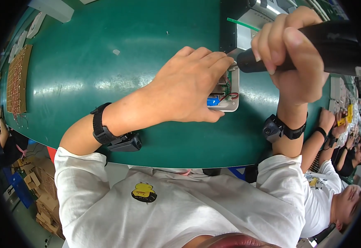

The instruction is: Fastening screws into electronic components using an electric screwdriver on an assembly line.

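Note:
A white plastic housing [231,109] lies on the green table, with a green circuit board [229,84], a blue battery [213,100] and thin red and black wires inside. My left hand [190,84] is closed over it, the fingers at its far edge and the thumb at its near edge. Much of the housing is hidden beneath that palm. In my right hand [292,53] is a black electric screwdriver [333,43], fingers wrapped round its body. Its narrow nose is close to the housing's far right corner; I cannot make out the bit.
A metal and black device [244,39] stands at the back right, a green strip [242,24] by it. On the far left lies a brown panel with red wires [18,78]. Co-workers sit at right, one hand near a yellow item [345,115]. Cardboard pieces [44,190] lie lower left.

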Motion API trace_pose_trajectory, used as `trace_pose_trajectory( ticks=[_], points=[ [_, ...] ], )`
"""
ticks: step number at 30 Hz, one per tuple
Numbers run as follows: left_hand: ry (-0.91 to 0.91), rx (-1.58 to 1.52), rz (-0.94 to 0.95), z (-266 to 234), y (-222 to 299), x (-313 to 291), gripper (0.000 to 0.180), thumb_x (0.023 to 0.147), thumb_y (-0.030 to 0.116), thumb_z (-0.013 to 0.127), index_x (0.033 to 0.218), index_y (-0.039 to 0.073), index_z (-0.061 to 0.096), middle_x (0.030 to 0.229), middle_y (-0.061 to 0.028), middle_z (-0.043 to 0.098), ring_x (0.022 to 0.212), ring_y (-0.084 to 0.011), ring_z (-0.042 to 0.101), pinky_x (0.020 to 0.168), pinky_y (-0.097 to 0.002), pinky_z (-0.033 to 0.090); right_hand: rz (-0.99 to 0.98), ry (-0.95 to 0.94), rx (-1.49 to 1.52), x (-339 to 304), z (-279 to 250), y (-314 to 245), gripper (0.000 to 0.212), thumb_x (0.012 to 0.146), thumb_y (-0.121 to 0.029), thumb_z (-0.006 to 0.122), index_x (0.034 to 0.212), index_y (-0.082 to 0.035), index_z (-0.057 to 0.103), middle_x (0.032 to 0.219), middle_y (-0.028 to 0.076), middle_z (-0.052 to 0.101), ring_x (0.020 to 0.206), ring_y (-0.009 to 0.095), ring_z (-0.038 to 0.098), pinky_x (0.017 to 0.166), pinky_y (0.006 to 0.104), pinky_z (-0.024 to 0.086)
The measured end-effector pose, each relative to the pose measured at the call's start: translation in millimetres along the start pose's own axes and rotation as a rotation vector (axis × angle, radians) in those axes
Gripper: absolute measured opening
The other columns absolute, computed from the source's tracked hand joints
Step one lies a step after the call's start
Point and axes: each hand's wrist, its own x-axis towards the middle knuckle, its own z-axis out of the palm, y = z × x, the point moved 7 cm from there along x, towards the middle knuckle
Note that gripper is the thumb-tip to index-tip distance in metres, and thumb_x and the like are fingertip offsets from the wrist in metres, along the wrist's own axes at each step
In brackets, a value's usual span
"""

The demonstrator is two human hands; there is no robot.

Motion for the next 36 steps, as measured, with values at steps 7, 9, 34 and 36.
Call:
trace_pose_trajectory(
  ticks=[7, 9, 34, 36],
  points=[
    [-0.016, 0.007, -0.013, 0.3, -0.8, 0.5, 0.089, 0.063, 0.034, 0.085, 0.139, -0.002, 0.054, 0.134, -0.0160, 0.062, 0.117, -0.0326, 0.059, 0.098, -0.0419, 0.046, 0.025, 0.357, 0.093, -8.2, -7.6, 17.4, 0.034, 0.087, -0.011, 0.078, 0.081, -0.004, 0.045, 0.054, 0.008, 0.049, 0.042, 0.016, 0.045, 0.044, 0.0314, 0.042],
    [-0.009, 0.009, -0.009, 0.5, -0.3, 0.8, 0.090, 0.063, 0.034, 0.085, 0.139, -0.002, 0.054, 0.135, -0.0162, 0.062, 0.118, -0.0328, 0.059, 0.098, -0.0421, 0.046, 0.015, 0.369, 0.085, -8.3, -8.4, 16.1, 0.034, 0.087, -0.012, 0.078, 0.081, -0.004, 0.045, 0.054, 0.008, 0.049, 0.041, 0.016, 0.045, 0.044, 0.0315, 0.042],
    [0.080, 0.137, -0.152, 4.7, 6.3, -7.5, 0.091, 0.068, 0.037, 0.087, 0.143, 0.001, 0.051, 0.136, -0.0147, 0.058, 0.117, -0.0314, 0.056, 0.095, -0.0420, 0.044, -0.094, 0.167, -0.085, -29.7, -87.5, -55.5, 0.027, 0.092, -0.033, 0.059, 0.099, -0.008, 0.051, 0.073, 0.000, 0.048, 0.059, 0.011, 0.045, 0.068, 0.0352, 0.038],
    [0.064, 0.143, -0.154, 5.0, 6.2, -7.1, 0.091, 0.067, 0.037, 0.087, 0.143, 0.001, 0.051, 0.136, -0.0147, 0.058, 0.117, -0.0315, 0.056, 0.095, -0.0419, 0.044, -0.080, 0.180, -0.088, -28.7, -88.1, -54.2, 0.026, 0.092, -0.032, 0.060, 0.099, -0.008, 0.051, 0.073, 0.000, 0.049, 0.058, 0.011, 0.046, 0.067, 0.0346, 0.039]
  ],
)
